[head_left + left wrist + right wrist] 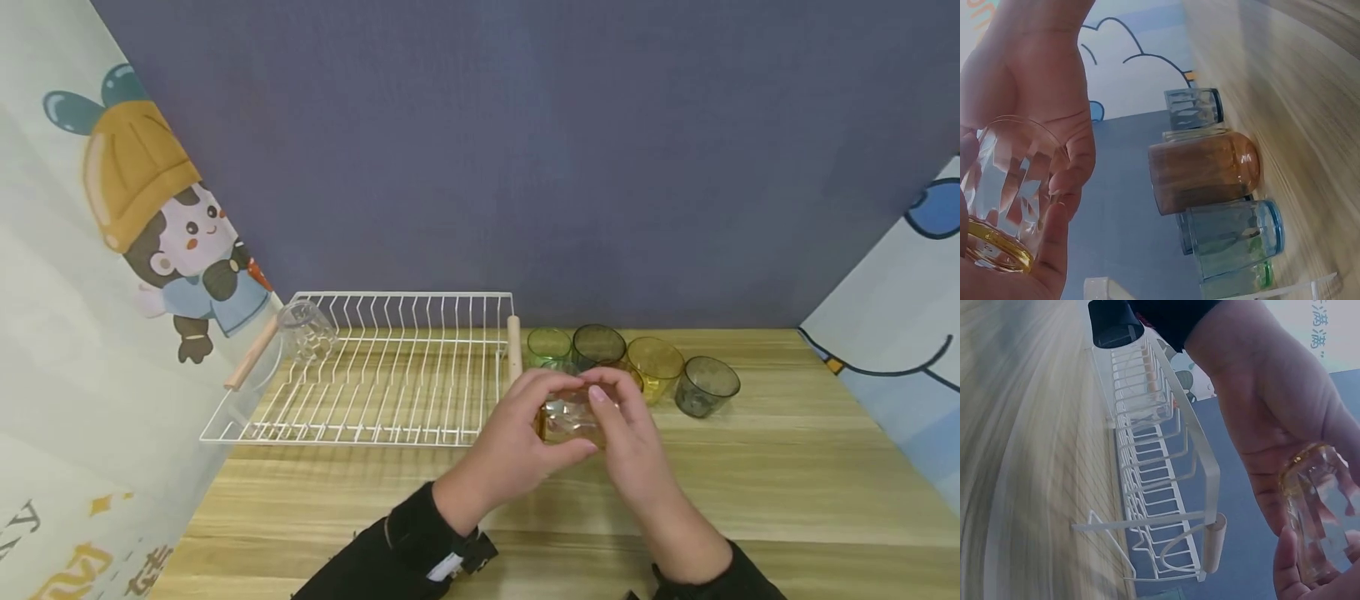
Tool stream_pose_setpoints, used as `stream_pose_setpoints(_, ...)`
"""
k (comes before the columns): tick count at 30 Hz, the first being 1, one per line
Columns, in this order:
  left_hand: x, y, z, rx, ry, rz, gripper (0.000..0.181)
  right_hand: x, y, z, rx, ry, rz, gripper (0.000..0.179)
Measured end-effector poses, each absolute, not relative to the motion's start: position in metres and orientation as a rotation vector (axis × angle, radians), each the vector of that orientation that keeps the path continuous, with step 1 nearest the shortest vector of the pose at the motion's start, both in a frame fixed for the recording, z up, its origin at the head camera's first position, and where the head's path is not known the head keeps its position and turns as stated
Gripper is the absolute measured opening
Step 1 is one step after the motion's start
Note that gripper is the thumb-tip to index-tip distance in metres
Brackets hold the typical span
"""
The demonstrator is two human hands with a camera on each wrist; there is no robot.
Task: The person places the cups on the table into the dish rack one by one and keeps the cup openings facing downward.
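Observation:
Both hands hold one faceted drinking glass, see-through with an amber base, on its side above the table. The left hand grips its base end, thumb along the near side. Curled over the rim end is the right hand. In the left wrist view the clear wall of the glass shows between the two hands. Just behind the hands stand a green glass, a dark grey glass, a yellow glass and a smoky glass. An orange-brown glass and a blue glass are mostly hidden in the head view.
A white wire dish rack with wooden handles stands to the left of the hands. A clear glass leans at its far left end. Behind the wooden table rises a dark grey-blue panel; printed sheets flank both sides.

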State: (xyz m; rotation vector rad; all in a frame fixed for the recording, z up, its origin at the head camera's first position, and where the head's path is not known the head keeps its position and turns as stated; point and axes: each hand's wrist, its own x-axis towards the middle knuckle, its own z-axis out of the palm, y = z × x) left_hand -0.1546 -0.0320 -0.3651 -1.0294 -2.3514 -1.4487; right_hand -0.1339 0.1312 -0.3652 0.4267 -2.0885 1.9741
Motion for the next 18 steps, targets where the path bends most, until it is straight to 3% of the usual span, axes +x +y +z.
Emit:
stream_pose_setpoints(11, -0.153, -0.043, -0.351, -0.921, -2.384, -1.728, 0.059, -0.135, 0.153, -0.364, 0.690, -2.095, 1.885, 0.041)
stream_pose_setpoints(18, -0.156, -0.065, -0.340, -0.884, -2.449, -1.601, 0.059, -0.134, 0.171, -0.369, 0.802, -2.312, 1.598, 0.045)
